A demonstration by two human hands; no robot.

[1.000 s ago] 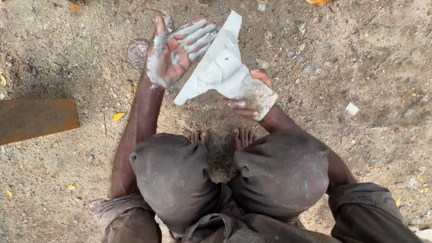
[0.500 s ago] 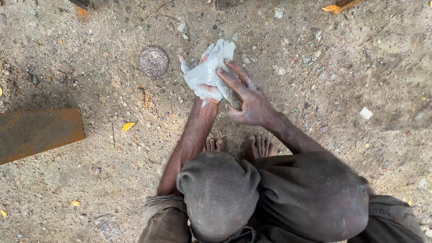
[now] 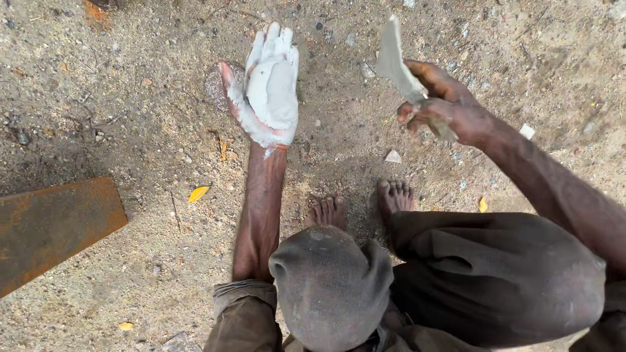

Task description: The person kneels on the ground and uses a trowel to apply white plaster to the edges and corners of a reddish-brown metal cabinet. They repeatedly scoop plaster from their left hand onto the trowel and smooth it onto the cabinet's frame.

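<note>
Head view, looking straight down on a squatting person.

Left hand (image 3: pixel 270 91): upper centre of the frame, arm stretched forward from the lower centre, forearm bare. Palm up and flat, fingers released and held close together, thumb spread out to the left. Palm and fingers are coated with a pale grey-white paste, thick and smooth at the middle, thinner and streaky toward the thumb and wrist. Nothing is gripped in it.

Right hand (image 3: pixel 443 111): upper right of centre, arm coming in from the right edge, wrist bent. Fingers clenched around the lower end of a white rag (image 3: pixel 396 62), which stands up and to the left out of the fist as a thin, stiff-looking, pointed flap, seen nearly edge on. The rag is well apart from the left hand, with bare ground between them.

Ground (image 3: pixel 130 117): packed sandy dirt, gritty, scattered with small stones, white chips and a few yellow leaves (image 3: pixel 197 193). A round, flat, dull disc (image 3: pixel 218 85) lies in the dirt, partly hidden under the left thumb.

Rusty metal plate (image 3: pixel 52 225): left edge, flat, orange-brown, straight-edged.

Bare feet (image 3: pixel 365 205): centre, toes in the dirt. Knees in worn grey cloth (image 3: pixel 332 287) fill the lower frame.
</note>
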